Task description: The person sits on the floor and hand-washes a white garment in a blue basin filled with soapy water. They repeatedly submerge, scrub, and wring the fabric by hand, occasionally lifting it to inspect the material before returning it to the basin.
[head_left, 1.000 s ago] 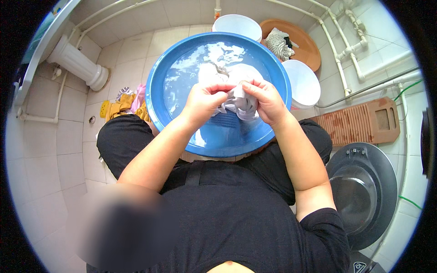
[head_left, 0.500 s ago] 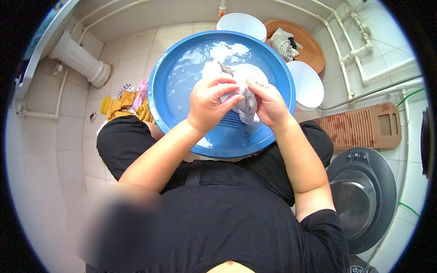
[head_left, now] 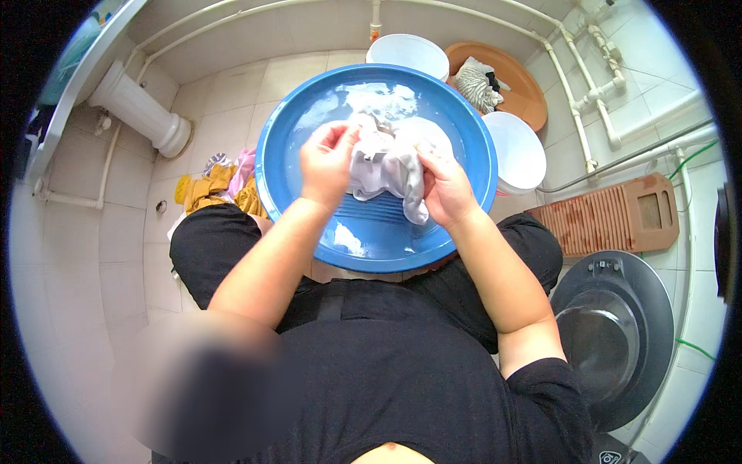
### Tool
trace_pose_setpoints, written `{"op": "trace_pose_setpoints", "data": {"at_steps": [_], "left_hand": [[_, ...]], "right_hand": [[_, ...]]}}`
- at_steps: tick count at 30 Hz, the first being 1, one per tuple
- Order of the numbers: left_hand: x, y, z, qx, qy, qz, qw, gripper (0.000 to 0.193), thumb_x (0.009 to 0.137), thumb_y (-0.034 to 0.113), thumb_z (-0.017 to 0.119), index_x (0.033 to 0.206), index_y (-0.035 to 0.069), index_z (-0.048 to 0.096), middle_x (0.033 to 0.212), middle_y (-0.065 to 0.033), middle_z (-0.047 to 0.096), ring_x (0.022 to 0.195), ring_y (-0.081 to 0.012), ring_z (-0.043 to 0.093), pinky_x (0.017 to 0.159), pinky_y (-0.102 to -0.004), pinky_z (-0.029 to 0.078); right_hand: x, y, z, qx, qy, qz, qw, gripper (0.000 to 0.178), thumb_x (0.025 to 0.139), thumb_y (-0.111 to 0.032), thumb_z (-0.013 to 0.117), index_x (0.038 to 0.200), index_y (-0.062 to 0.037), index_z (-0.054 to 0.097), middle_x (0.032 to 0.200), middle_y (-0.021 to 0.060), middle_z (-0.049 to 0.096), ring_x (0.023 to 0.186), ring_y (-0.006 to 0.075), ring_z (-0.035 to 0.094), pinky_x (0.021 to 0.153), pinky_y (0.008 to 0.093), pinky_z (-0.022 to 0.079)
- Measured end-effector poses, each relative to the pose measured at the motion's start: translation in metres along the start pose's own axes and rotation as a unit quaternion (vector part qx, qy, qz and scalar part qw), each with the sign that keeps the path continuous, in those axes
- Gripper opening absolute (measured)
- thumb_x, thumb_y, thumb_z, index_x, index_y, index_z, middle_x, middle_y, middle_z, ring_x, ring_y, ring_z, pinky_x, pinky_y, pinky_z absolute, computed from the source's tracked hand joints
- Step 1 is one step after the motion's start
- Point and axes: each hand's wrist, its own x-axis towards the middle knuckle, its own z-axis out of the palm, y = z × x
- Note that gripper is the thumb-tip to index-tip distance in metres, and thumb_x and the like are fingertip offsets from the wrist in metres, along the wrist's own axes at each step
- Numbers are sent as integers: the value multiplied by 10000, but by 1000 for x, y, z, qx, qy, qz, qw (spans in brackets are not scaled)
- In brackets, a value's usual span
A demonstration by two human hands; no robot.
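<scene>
The right hand pinches a white-and-gray cloth at its three o'clock side, while the left hand curls its fingers at ten o'clock, grip unclear, above the middle of a blue tub, with a white bucket at three o'clock and mustard clothes at nine.

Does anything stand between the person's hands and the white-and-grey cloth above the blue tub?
Nothing visible does. The right hand grips the cloth at its right side; the left hand is at its left edge, above the tub.
</scene>
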Motion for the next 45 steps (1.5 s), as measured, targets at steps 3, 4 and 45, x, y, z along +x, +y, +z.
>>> {"op": "trace_pose_setpoints", "data": {"at_steps": [3, 4, 45], "left_hand": [[28, 3, -43, 41, 57, -19, 997, 154, 828, 173, 584, 902, 42, 618, 859, -22, 620, 742, -96, 551, 661, -220, 405], [38, 6, -59, 17, 72, -50, 996, 158, 833, 178, 576, 917, 49, 613, 882, -21, 620, 751, -99, 553, 664, -226, 409], [-3, -52, -70, 578, -321, 19, 750, 359, 785, 334, 537, 1047, 92, 581, 1059, -104, 585, 967, -280, 552, 822, -378, 438]], "right_hand": [[2, 2, -25, -43, 8, 24, 999, 297, 861, -129, 498, 1116, 24, 502, 1039, 92, 579, 909, 162, 566, 818, 269, 436], [4, 1, -31, -79, 10, 27, 996, 296, 861, -142, 504, 1103, 28, 512, 1026, 89, 585, 907, 162, 565, 811, 263, 433], [44, 28, -92, -842, 15, -8, 539, 288, 766, -242, 563, 986, -67, 501, 935, 181, 588, 877, 361, 552, 747, 432, 441]]}}
